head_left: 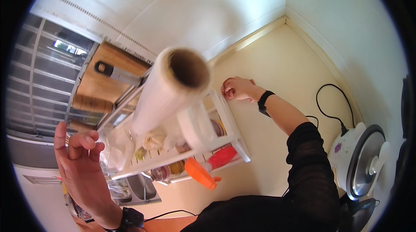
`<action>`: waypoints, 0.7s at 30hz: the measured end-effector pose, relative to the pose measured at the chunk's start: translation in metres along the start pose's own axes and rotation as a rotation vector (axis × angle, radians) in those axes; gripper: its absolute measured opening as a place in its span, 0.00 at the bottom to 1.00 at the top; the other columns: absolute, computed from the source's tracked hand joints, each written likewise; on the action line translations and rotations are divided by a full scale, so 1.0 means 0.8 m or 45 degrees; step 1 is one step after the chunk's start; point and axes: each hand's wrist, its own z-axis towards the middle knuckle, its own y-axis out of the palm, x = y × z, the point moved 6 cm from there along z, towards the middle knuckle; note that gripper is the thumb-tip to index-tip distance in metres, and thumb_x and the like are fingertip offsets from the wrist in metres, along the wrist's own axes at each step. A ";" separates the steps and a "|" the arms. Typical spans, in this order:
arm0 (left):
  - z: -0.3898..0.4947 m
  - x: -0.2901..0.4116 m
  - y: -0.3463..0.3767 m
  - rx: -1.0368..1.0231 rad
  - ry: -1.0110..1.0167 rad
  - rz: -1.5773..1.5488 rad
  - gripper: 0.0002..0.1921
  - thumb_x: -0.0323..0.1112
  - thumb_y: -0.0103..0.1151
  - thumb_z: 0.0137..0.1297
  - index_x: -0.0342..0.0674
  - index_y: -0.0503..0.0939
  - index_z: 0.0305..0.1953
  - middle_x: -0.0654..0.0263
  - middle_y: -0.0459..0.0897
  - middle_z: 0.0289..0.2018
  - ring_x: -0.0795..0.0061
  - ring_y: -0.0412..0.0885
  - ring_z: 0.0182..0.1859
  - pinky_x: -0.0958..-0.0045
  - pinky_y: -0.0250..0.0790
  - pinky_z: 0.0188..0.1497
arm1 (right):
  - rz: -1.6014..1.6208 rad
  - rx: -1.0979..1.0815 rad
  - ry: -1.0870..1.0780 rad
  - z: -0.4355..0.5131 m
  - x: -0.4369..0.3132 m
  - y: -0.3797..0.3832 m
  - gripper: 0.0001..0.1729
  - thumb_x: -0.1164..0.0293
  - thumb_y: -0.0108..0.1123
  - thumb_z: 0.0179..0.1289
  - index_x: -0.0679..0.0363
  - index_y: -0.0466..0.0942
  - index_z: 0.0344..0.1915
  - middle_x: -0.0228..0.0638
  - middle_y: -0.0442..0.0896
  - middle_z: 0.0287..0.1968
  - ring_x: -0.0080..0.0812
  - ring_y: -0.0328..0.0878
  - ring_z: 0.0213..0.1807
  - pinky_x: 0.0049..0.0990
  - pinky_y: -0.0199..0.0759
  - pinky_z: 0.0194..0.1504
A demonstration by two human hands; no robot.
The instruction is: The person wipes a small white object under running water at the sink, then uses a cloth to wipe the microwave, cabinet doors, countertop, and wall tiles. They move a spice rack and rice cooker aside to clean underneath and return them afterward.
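My right hand presses a crumpled reddish-brown cloth onto the cream countertop, close behind the white plastic rack. The fingers are curled around the cloth and hide most of it. Raised at the left of the view, my left hand holds nothing, its fingers apart and partly bent. Between the hands, a large roll of clear plastic film stands upright on the rack, its hollow core facing up. A garlic bulb lies on the rack's top shelf, beside a clear plastic bag.
A white rice cooker with a steel lid and black cord stands at the right. An orange spray trigger juts from the rack. Behind are a wooden cutting board and a black-handled knife. A sink lies below.
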 end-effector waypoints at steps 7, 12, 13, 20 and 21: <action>-0.053 -0.016 -0.043 -0.098 -0.054 -0.291 0.29 0.47 0.42 0.71 0.31 0.56 0.63 0.56 0.77 0.40 0.66 0.76 0.48 0.71 0.69 0.50 | 0.005 0.011 0.274 -0.118 -0.035 0.009 0.14 0.75 0.54 0.45 0.56 0.80 0.35 0.35 0.76 0.49 0.39 0.70 0.55 0.34 0.69 0.49; -0.110 -0.042 -0.074 -0.147 -0.134 -0.472 0.24 0.42 0.43 0.72 0.31 0.60 0.61 0.56 0.79 0.41 0.71 0.77 0.46 0.72 0.68 0.50 | 0.035 0.130 0.441 -0.198 -0.073 0.042 0.12 0.79 0.53 0.47 0.60 0.78 0.34 0.38 0.74 0.48 0.42 0.70 0.53 0.32 0.68 0.51; -0.121 -0.047 -0.080 -0.201 -0.153 -0.489 0.24 0.42 0.42 0.72 0.32 0.60 0.61 0.57 0.79 0.41 0.71 0.77 0.46 0.73 0.68 0.51 | 0.112 0.163 0.444 -0.212 -0.084 0.049 0.11 0.79 0.53 0.48 0.60 0.77 0.34 0.38 0.73 0.48 0.42 0.70 0.53 0.31 0.68 0.51; -0.208 -0.101 -0.133 -0.333 -0.308 -0.654 0.21 0.42 0.42 0.72 0.36 0.64 0.59 0.63 0.80 0.41 0.77 0.76 0.47 0.75 0.66 0.51 | 0.323 0.342 0.729 -0.313 -0.153 0.124 0.12 0.85 0.51 0.44 0.63 0.74 0.31 0.38 0.72 0.46 0.36 0.70 0.50 0.26 0.66 0.51; -0.219 -0.110 -0.140 -0.339 -0.344 -0.679 0.20 0.42 0.42 0.72 0.36 0.65 0.59 0.63 0.80 0.41 0.77 0.76 0.47 0.75 0.66 0.51 | 0.215 0.372 0.641 -0.318 -0.169 0.134 0.12 0.85 0.51 0.43 0.62 0.74 0.31 0.38 0.72 0.46 0.36 0.70 0.50 0.25 0.66 0.51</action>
